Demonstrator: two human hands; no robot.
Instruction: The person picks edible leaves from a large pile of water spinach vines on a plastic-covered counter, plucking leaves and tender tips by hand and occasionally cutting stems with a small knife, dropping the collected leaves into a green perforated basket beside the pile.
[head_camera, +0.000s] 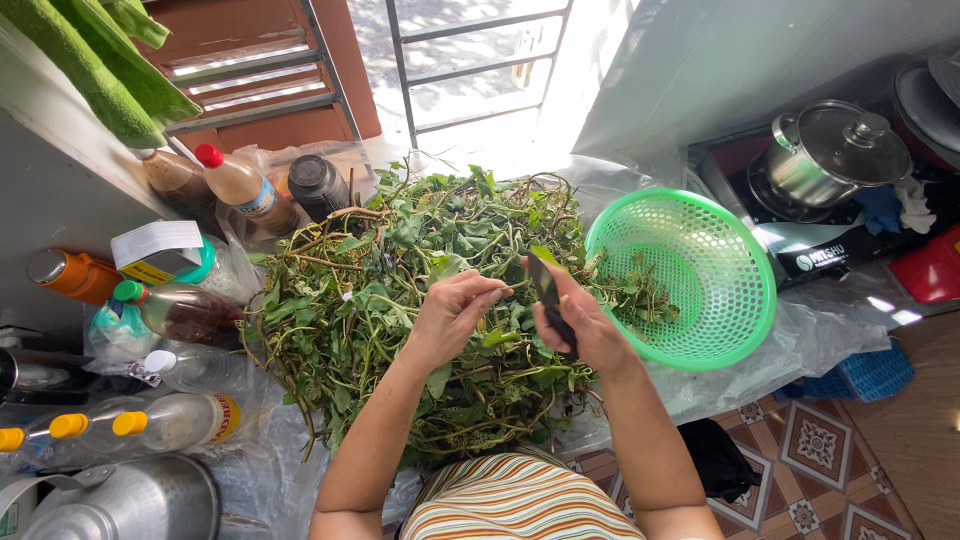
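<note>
While pinching a thin green stem (503, 291) between thumb and fingertips, left hand (452, 312) closed narrowly over the middle of the heap. Right hand (583, 322) just beside it, wrapped around a dark knife (548, 292) with the blade pointing far and slightly left, its upper end close to the stem. Below both hands, a big pile of leafy greens (400, 300) with tangled stalks, spread on clear plastic sheeting (820, 340). Just right of the pile, a green perforated basket (720, 250), tilted toward the greens, with a few picked leaves (640, 292) inside. Farther right, a steel pot with glass lid (830, 150) on a gas stove (800, 240). Along the left edge, sauce and oil bottles (240, 185) with red, green and yellow caps, a dark jar (318, 185), an orange canister (70, 272). At near left, a metal kettle (130, 500). Patterned floor tiles (815, 445) at near right.
</note>
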